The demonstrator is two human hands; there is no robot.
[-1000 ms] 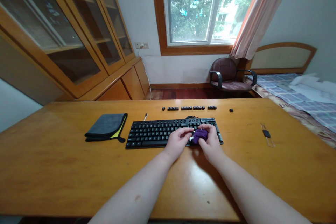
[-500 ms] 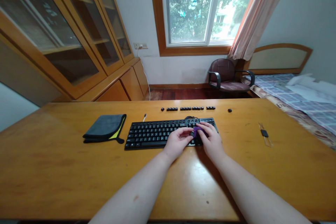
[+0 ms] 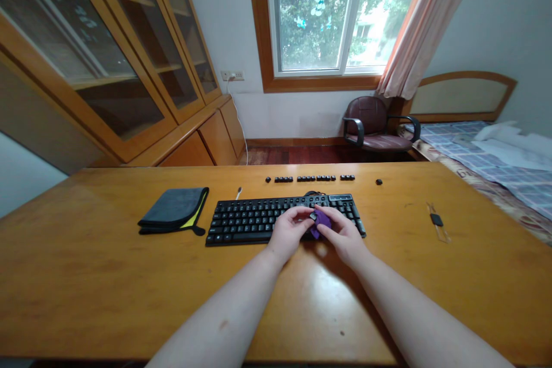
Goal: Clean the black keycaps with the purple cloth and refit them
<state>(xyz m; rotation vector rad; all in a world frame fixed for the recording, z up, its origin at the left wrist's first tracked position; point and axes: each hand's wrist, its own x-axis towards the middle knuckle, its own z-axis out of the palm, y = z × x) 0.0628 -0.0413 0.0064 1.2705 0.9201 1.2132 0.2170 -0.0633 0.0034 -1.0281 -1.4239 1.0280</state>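
Above the right part of a black keyboard point(image 3: 245, 221), my two hands meet. My left hand point(image 3: 288, 234) is closed in a pinch on a small dark keycap point(image 3: 313, 216). In my right hand point(image 3: 345, 236) is a bunched purple cloth point(image 3: 321, 223), pressed against the keycap. Both hands partly cover the keyboard's keys. Behind the keyboard, a row of loose black keycaps point(image 3: 306, 179) lies in small groups, with a single keycap point(image 3: 379, 182) farther right.
A folded grey cloth point(image 3: 172, 208) with a yellow inner side lies left of the keyboard. A small brush point(image 3: 238, 192) rests behind the keyboard's left part. A wire keycap puller point(image 3: 437, 219) with a black middle lies at the right. Past the desk stands an armchair point(image 3: 366, 121).
My right hand has shifted slightly left and turned, showing more of the purple cloth. The keycap in my left hand has tilted and sits a little higher.
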